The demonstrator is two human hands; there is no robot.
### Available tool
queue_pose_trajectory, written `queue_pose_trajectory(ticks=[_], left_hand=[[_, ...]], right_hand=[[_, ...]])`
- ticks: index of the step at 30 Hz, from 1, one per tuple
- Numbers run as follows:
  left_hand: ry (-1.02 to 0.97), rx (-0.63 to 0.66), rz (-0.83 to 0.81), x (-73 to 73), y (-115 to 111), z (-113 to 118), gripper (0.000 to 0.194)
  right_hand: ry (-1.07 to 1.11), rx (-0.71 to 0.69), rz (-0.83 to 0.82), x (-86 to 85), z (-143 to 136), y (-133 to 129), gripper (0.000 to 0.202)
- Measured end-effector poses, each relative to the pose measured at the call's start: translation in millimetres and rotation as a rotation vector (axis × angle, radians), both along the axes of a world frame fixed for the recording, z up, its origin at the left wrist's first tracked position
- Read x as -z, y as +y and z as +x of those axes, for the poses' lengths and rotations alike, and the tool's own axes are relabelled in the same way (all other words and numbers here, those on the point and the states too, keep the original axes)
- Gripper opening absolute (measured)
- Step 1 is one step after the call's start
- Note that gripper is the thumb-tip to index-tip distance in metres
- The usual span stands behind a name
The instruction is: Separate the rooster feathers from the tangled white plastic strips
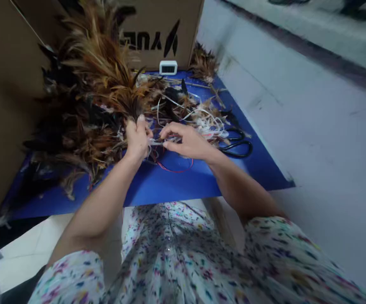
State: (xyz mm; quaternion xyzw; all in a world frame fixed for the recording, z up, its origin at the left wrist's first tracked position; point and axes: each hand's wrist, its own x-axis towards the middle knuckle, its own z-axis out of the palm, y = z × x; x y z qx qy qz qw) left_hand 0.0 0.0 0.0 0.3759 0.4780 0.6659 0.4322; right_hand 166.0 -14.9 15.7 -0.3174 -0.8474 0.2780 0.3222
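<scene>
Feathers fill the closed left hand; the right hand pinches string. "YUE" labels the table's back-edge box.

A small white device, perhaps a clock, stands before a lettered cardboard box near a pale wall.

Our left hand grips a brown feather bundle, our right hand pinches a pale strip, black scissor handles nearby.
</scene>
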Motion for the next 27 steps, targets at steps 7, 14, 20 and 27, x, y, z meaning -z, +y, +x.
queue_pose_trajectory(ticks=[7,14,20,27], left_hand=[[-0.022,0.033,0.001,1.6,-1.0,-1.3,0.057],[-0.065,0.069,0.018,-0.5,-2.1,-2.9,0.055],[-0.108,0.059,0.004,-3.3,-2.2,-4.4,0.050],[-0.129,0.075,-0.012,-8.9,-4.3,-5.5,0.050]], right_hand=[[-0.329,-0.041,0.028,12.2,-15.3,-3.1,0.015],[-0.291,-0.148,-0.139,-7.6,-1.2,-4.5,0.033],[-0.242,-0.037,-0.168,-26.9,33.5,4.7,0.030],[-0.239,0.528,0.061,-18.5,59.4,29.7,0.028]])
